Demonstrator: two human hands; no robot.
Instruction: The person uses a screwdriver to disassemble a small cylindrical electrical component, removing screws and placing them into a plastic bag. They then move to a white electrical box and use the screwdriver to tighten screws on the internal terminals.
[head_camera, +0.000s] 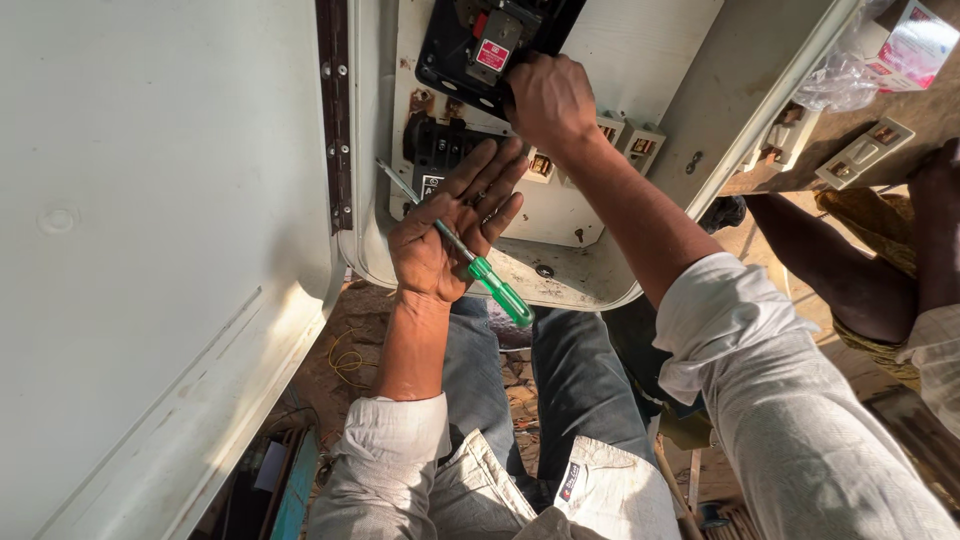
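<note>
**White metal box open, black switch unit under the hands**

White-painted steel fills the left of the view: the swung-open door (150, 250) of an electrical enclosure, hanging on a long rusty hinge (335, 110). With the door already back, the inside of the box (640, 60) is exposed, its back plate scuffed and rust-spotted.

Next comes the left hand (450, 235), palm up and fingers spread loose. A screwdriver (470, 260) with a clear green handle lies across the palm, steadied only by the thumb side; its thin shaft points up and left toward a small black part (435, 150) fixed low on the plate. The tip touches nothing I can make out, so the tool looks parked, not at work.

Just right and above, the right hand (548, 100) is curled over the lower edge of the large black switch unit (480, 50), fingers bent around its rim in a grasp. Whether the unit is fastened or loose cannot be told. My judgement: opening is done, and the work on the unit is in its middle.

Below it sit pale fuse carriers (625, 140) in a row. Further right, loose white carriers (865, 150) lie on a brown surface beside another person's arm (830, 270), which suggests parts are out of the box.
</note>
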